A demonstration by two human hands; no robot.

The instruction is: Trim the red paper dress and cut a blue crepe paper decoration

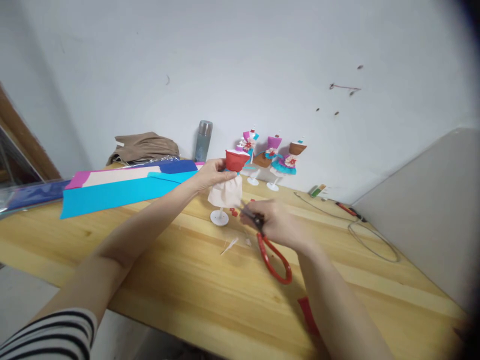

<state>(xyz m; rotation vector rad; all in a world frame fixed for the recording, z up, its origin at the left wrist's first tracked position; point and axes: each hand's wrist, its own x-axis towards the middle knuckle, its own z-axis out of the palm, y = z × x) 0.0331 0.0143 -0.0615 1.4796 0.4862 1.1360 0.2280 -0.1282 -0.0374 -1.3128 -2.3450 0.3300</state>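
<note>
My left hand (213, 175) grips a small dress-form mannequin (219, 218) at its waist. It wears a red paper bodice (236, 161) and a pale cream skirt (226, 192), and its round white base is at the table top. In my right hand (279, 222), blurred by motion, is a pair of scissors with red handles (275, 265). Their blades point left toward the skirt's lower right edge; whether they touch it I cannot tell. Small red pieces (234, 212) and pale scraps (230, 245) lie on the wood near the base.
Several dressed mannequins (275, 160) stand against the wall. Coloured paper sheets (123, 192) lie at left, before a brown cloth (146, 145) and a grey flask (203, 142). At right are a cable (360, 235) and a glue gun-like red-black tool (348, 210). Red paper (308, 315) lies under my right forearm.
</note>
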